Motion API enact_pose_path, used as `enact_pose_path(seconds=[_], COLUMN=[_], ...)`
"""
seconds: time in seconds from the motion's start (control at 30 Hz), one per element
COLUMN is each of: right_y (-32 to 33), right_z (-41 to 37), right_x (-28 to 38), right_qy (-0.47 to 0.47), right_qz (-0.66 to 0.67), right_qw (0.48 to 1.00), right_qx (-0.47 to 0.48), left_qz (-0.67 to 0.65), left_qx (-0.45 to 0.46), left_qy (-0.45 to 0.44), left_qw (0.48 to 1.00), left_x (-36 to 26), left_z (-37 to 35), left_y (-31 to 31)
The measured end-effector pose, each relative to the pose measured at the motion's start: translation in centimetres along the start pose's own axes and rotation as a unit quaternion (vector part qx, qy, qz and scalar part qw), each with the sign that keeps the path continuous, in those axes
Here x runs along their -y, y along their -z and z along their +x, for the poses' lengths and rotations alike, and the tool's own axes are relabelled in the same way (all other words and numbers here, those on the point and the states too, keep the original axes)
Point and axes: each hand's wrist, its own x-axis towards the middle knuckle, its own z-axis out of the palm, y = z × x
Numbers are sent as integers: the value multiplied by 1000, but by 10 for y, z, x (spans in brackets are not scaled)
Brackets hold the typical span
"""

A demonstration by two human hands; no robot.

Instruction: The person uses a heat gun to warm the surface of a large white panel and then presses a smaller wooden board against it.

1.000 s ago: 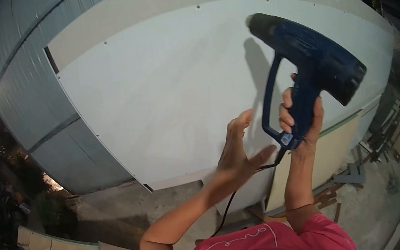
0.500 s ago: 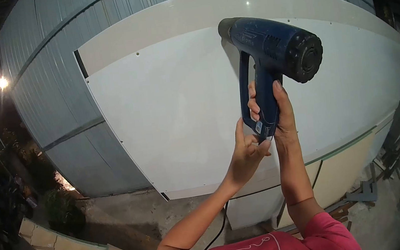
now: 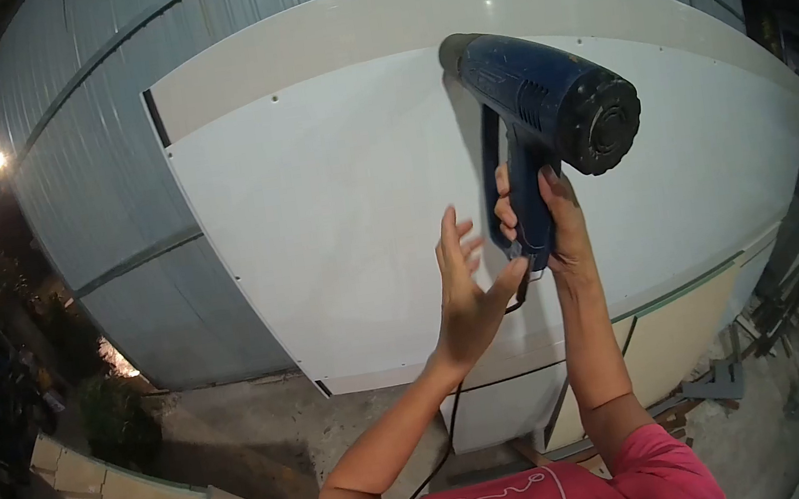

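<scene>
One blue heat gun slants up-left, its nozzle toward the white panel. The right hand wraps its handle; the left hand, fingers spread and empty, sits just beside the handle.

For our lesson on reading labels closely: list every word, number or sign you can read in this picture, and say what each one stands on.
"one": white looping script, read with some doubt, its start unclear, on the pink shirt.
Faint marking on the barrel of the heat gun: too blurred to read.
No other text can be read.
</scene>
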Motion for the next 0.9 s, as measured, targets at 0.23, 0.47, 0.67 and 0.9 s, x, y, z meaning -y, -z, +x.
enact_pose_path(seconds=[0.23,0.47,0.67,0.9], right_y=[-42,-96,-145,-168], right_z=[1,13,20,18], right_x=[-40,-87,-119,-131], right_qy=[40,-2,84,155], right_qz=[-212,-218,-283,-333], right_qw=[976,973,945,917], right_qx=[-29,74,138,157], left_qz=[1,-86,-23,-71], left_qx=[62,10,-115,-151], left_qy=[-54,0,-20,-111], left_qw=[997,996,993,980], left_x=[-46,-68,-46,-53], left_z=[47,44,27,50], left_y=[54,117,172,194])
